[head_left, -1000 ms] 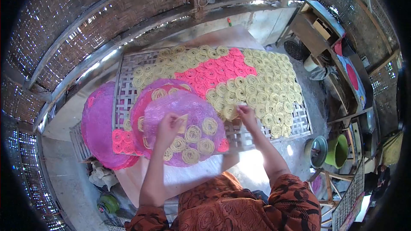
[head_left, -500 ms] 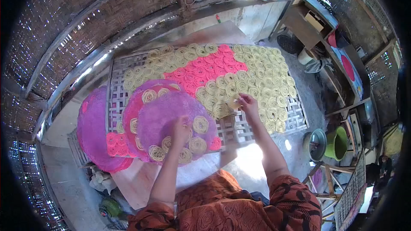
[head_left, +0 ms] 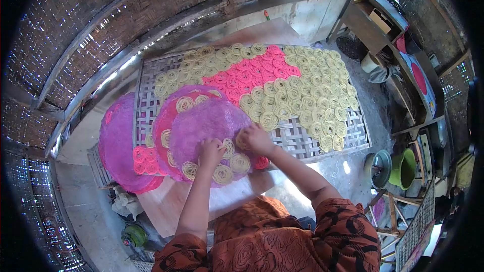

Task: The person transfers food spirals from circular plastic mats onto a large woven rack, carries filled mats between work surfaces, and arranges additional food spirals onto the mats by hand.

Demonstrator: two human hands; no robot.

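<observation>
Both hands are over a round purple mesh disc [head_left: 201, 121], which carries several cream noodle coils [head_left: 239, 162] along its near side. My left hand [head_left: 212, 152] is closed at the disc's middle, beside a coil; what its fingers hold is hidden. My right hand [head_left: 256, 140] has its fingers bent down at the disc's right edge, over a coil partly covered by them. Behind, a woven bamboo tray [head_left: 292, 138] bears rows of cream coils [head_left: 312, 93] around a patch of pink coils [head_left: 252, 74].
More purple discs [head_left: 117, 143] lie at the left, with a few pink coils [head_left: 145, 160] near them. At the right stand a green basin [head_left: 402, 169], a grey basin [head_left: 378, 170] and a wooden shelf [head_left: 365, 27]. A green container [head_left: 135, 235] is at the lower left.
My right hand has moved left from the tray's front edge to the purple disc. The coil it held at the tray is no longer seen there. My left hand remains over the disc.
</observation>
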